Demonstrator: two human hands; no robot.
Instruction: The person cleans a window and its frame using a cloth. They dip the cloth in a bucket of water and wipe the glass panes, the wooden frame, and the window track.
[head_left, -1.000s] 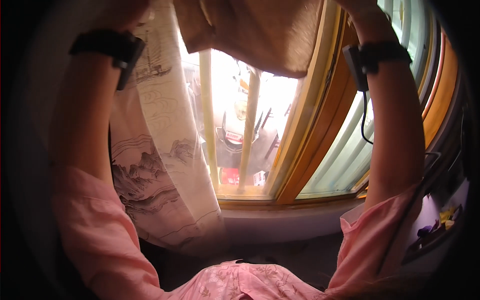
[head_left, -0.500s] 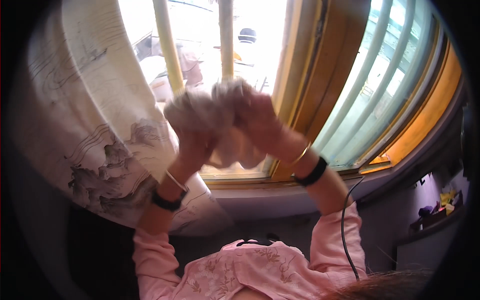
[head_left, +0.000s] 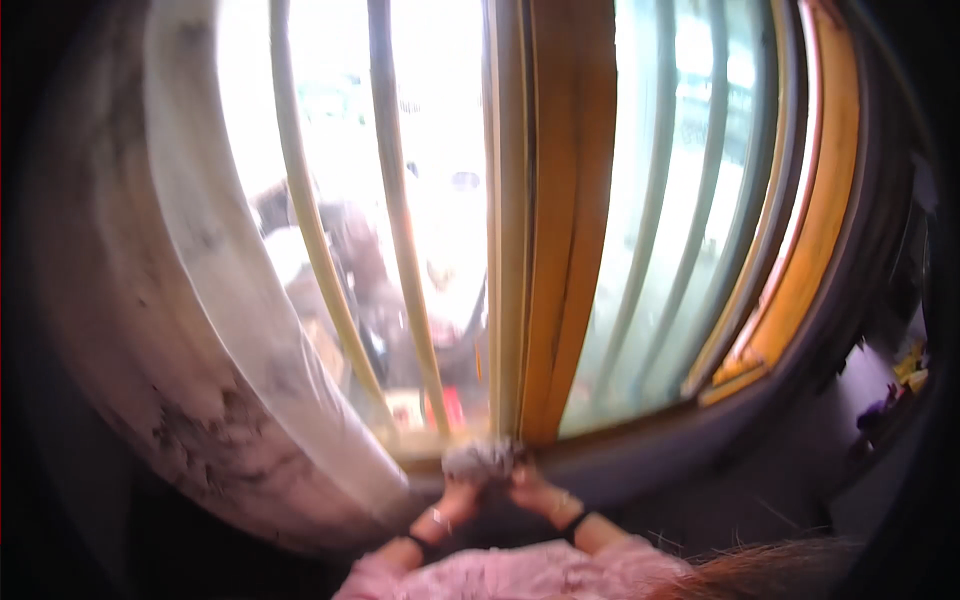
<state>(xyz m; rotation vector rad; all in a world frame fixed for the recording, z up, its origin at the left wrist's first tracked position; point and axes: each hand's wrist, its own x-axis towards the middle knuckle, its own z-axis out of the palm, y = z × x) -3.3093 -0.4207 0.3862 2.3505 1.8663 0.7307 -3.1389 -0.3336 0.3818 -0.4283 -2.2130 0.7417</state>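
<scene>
Both your hands hold the bunched grey cloth (head_left: 478, 460), low in front of your pink shirt (head_left: 520, 573). Your left hand (head_left: 463, 494) has its grip around the left part, your right hand (head_left: 529, 488) around the right end; blur hides the separate fingers. The cloth is at the foot of the wooden frame (head_left: 566, 230); you cannot tell whether they touch. The curtain (head_left: 245, 330) hangs to your left, beside the barred window (head_left: 440, 150).

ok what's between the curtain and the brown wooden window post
In the head view, a left bar, a right bar and a pale frame strip stand between the curtain and the brown post, with bright, blurred outdoors behind.
</scene>
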